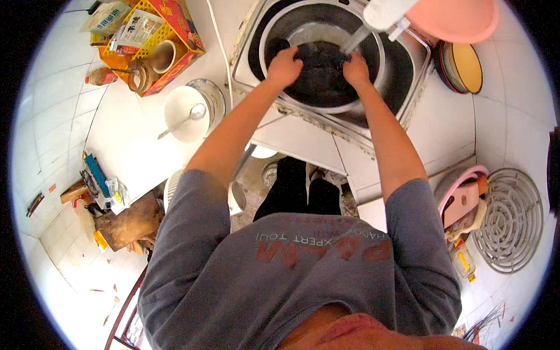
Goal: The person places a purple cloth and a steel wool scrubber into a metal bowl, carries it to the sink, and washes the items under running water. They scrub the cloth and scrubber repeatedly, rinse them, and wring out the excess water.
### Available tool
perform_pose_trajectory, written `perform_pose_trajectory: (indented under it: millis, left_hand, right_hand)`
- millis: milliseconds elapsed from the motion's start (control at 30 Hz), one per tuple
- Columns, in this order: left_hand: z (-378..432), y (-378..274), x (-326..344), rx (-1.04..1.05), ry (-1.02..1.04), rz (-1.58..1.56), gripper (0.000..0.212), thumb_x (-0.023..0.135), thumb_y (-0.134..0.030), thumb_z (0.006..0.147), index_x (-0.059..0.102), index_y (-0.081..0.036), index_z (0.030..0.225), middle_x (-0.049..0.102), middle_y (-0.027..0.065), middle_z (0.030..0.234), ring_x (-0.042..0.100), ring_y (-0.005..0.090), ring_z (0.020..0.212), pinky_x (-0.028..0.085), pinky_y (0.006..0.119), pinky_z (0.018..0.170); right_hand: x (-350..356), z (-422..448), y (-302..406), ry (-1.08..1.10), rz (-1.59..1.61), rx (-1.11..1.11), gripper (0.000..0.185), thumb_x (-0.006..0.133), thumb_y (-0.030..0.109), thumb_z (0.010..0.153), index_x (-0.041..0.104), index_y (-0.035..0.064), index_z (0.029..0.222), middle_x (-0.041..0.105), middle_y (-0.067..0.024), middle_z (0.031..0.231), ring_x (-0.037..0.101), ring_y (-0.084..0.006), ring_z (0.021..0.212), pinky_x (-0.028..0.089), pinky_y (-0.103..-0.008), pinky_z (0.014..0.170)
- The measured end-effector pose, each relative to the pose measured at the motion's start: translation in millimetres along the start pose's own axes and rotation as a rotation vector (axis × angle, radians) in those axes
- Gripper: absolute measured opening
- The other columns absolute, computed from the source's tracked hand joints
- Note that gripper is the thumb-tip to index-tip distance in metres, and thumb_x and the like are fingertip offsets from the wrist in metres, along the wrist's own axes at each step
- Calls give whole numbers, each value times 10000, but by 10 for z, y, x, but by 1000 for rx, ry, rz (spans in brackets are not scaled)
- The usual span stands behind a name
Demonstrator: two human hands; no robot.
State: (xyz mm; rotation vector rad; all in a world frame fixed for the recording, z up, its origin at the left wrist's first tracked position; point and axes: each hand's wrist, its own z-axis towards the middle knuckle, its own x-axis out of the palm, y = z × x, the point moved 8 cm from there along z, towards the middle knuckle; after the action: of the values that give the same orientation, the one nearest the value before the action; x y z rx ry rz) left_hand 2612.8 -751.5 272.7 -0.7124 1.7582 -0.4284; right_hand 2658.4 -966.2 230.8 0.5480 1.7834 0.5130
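Note:
Before me, a round metal basin [381, 57] sits in the sink, with dark material [326, 83] in it, perhaps cloth in water. My left hand [285, 68] is at the basin's left side, its fingers curled at the dark material. At the right side my right hand [356, 70] has its fingers bent down beside a stream of water [355, 39] from the white faucet [387, 13]. Whether either hand grips the dark material cannot be made out.
Left of the sink stand a white bowl [183, 124] with a spoon and a box [192, 43] of jars and packets. A pink basin [459, 19] and stacked bowls [468, 68] are at the right. The sink rim [306, 116] is raised; a white cable [221, 39] crosses the counter.

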Motion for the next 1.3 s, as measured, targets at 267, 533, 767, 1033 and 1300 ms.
perform_pose_trajectory:
  millis: [267, 533, 767, 1033, 1300]
  left_hand:
    - [-35, 161, 644, -116, 370, 608, 505, 601, -261, 798, 481, -91, 1259, 607, 155, 1107, 528, 315, 1103, 387, 432, 971]
    - [106, -57, -36, -49, 0, -192, 238, 485, -203, 826, 653, -57, 912, 633, 158, 870, 609, 294, 848, 468, 390, 789]
    - [87, -732, -395, -156, 201, -1232, 255, 441, -151, 858, 622, -39, 998, 607, 67, 932, 583, 179, 831, 477, 314, 769]
    - [320, -460, -463, -167, 161, -1387, 404, 594, -176, 840, 512, -77, 1223, 596, 64, 1040, 574, 156, 913, 466, 308, 799]
    - [155, 275, 315, 23, 190, -225, 511, 655, -154, 740, 535, -41, 1224, 627, 111, 1053, 593, 264, 943, 451, 342, 844]
  right_hand:
    - [535, 68, -104, 294, 52, 126, 696, 737, 301, 680, 442, 11, 1240, 536, -178, 1143, 530, -328, 1064, 423, -396, 917]
    - [185, 157, -135, 136, 1091, 456, 460, 664, 323, 766, 489, 51, 1093, 535, -97, 1038, 566, -208, 895, 529, -326, 687]
    - [673, -74, -78, 401, 1299, 779, 695, 529, 562, 835, 395, 86, 1323, 464, -152, 1267, 397, -268, 1221, 312, -461, 1014]
    - [476, -181, 579, 568, 1505, 364, 221, 579, 337, 885, 571, 117, 862, 486, 55, 684, 480, -70, 647, 420, -258, 655]
    - [213, -250, 745, 588, 1758, 324, 144, 603, 227, 874, 596, 103, 948, 550, 74, 720, 492, -33, 601, 427, -241, 609]
